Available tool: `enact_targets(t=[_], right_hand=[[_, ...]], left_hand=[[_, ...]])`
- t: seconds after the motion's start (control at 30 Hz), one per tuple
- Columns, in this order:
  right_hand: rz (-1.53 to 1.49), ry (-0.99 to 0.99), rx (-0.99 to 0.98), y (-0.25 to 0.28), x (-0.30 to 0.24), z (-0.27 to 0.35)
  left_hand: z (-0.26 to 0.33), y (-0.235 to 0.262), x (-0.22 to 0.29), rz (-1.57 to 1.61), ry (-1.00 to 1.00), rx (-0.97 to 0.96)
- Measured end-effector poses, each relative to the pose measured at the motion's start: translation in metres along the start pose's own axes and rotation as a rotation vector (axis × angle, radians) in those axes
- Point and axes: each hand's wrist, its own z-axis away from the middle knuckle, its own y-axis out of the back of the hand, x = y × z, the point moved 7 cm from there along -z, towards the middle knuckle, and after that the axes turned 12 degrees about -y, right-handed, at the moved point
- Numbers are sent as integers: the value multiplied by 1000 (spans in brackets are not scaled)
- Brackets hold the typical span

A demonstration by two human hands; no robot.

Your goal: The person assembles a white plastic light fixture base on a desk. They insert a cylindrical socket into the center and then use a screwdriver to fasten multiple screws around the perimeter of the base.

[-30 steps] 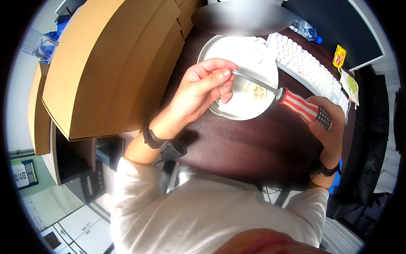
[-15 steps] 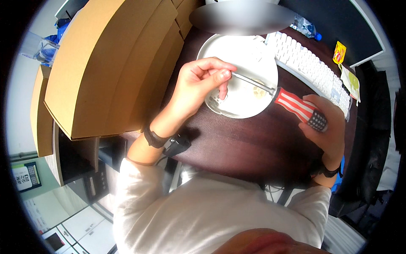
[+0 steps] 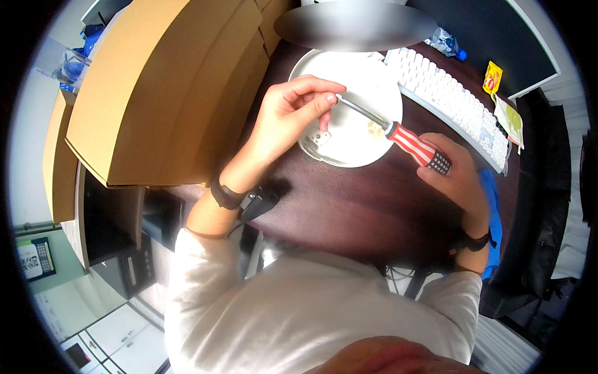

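Note:
My right hand (image 3: pixel 460 174) is wrapped round the handle end of a screwdriver (image 3: pixel 408 142) with a striped red and white grip and a dark star-patterned butt. Its metal shaft slants up and left to the fingertips of my left hand (image 3: pixel 289 112). There my thumb and forefinger are pinched together at the shaft's tip; whatever small thing they hold is hidden. Both hands are held in the air near a round white dish-like piece (image 3: pixel 364 78) on the dark table. A small light metal-looking part (image 3: pixel 319 138) and a pale yellowish patch show inside it.
A white keyboard (image 3: pixel 451 93) lies right of the dish, with a bottle (image 3: pixel 445 42) and yellow packet (image 3: pixel 492 76) beyond. Large cardboard boxes (image 3: pixel 156 81) crowd the left. A black object (image 3: pixel 260 202) sits by my left wrist, and blue material (image 3: pixel 492 218) beside my right forearm.
My right hand has come a little left and up with the screwdriver, nearer my left hand. The left hand keeps its pinch at the tip. The whole view has shifted slightly.

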Motion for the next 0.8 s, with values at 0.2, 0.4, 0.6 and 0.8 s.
enact_targets(t=[0.2,0.4,0.6,0.8], right_hand=[[-142,-77,59,-13,16,12],[-135,-143,103,-22,38,27],[-224,-205,-9,-41,48,35],[-284,-178,-17,-54,53,36]], left_hand=[[2,-2,2,-185,-63,-57],[-3,19,37,-906,-363,104],[4,44,-18,-507,79,314],[5,39,-40,-253,245,301]])
